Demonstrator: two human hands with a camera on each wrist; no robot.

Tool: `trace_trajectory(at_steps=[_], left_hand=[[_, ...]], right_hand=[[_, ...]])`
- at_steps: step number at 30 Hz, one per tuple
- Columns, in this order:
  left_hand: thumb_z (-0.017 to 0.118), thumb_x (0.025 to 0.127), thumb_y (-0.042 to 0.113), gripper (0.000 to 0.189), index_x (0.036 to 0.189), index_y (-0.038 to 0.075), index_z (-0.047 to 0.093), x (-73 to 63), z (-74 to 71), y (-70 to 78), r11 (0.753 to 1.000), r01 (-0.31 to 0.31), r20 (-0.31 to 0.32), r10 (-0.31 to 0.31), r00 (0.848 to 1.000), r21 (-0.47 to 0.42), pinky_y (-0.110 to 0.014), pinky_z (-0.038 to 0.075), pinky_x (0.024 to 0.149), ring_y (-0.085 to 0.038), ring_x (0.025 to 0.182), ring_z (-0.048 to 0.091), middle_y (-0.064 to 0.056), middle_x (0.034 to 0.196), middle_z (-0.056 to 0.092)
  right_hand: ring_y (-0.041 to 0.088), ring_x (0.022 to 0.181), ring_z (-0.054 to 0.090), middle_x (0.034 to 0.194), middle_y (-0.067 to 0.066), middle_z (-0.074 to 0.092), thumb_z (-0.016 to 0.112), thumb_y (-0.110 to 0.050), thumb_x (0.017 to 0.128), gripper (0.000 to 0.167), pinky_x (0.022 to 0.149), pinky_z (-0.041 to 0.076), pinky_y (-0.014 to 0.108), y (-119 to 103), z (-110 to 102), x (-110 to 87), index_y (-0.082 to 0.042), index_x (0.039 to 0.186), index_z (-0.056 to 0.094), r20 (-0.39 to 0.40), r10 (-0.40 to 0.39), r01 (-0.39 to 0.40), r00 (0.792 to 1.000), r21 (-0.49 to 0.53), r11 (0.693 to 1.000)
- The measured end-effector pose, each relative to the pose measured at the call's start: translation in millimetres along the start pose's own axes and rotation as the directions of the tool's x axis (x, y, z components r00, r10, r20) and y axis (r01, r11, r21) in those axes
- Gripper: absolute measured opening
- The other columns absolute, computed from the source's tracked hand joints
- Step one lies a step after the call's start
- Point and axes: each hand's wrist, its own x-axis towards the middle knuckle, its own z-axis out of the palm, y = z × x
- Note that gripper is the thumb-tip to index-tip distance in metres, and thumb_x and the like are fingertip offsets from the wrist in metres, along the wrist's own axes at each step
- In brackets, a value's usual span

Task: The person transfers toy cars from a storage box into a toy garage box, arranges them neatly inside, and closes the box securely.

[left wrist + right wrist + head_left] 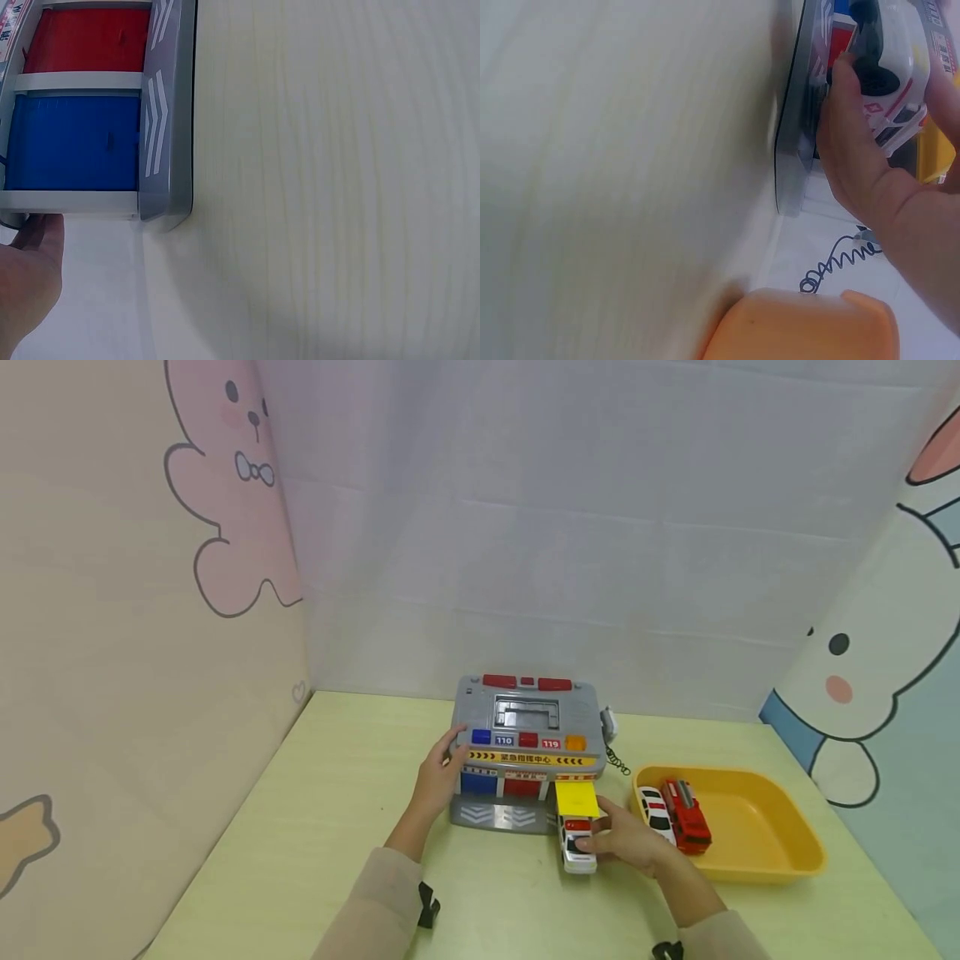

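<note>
A grey toy emergency station (525,752) stands on the table with blue, red and yellow garage doors. The yellow door (577,798) is swung up and out at the right bay. My left hand (433,783) holds the station's left side, its fingers at the upper edge; in the left wrist view they are partly hidden behind the wall. My right hand (633,839) grips a white toy car (577,847) with a red roof light, thumb and fingers on its sides. The car's rear lies under the raised yellow door, its nose pointing toward me.
To the right sits a yellow tray (750,827), with a white toy car (656,814) and a red fire truck (686,818) in its left end. A toy handset (609,724) hangs on a coiled cord (618,762) at the station's right side. A curtain (487,543) closes off the back.
</note>
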Motion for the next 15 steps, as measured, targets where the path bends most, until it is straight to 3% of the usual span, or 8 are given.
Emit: trace_trajectory(at_steps=[5,15], left_hand=[[0.049,0.101,0.043,0.046,0.145,0.028,0.047,1.5,0.9,-3.3,1.000,-0.012,-0.006,0.012,1.000,0.005,-0.056,0.032,0.107,-0.035,0.138,0.033,-0.010,0.153,0.036],[0.049,0.102,0.041,0.045,0.145,0.029,0.047,3.0,1.0,-3.3,1.000,-0.008,-0.010,0.008,1.000,0.004,-0.054,0.033,0.107,-0.033,0.138,0.033,-0.009,0.153,0.036]], right_hand=[[0.028,0.091,0.059,0.115,0.027,0.048,0.077,-0.007,0.084,0.089,0.082,0.056,0.044,2.1,1.8,2.7,0.007,0.149,0.018,-0.024,0.012,-0.012,1.000,0.005,1.000],[0.031,0.095,0.062,0.120,0.030,0.052,0.075,-0.004,0.085,0.083,0.083,0.055,0.046,4.5,4.9,8.3,0.008,0.147,0.021,-0.027,-0.057,0.058,0.998,0.020,0.998]])
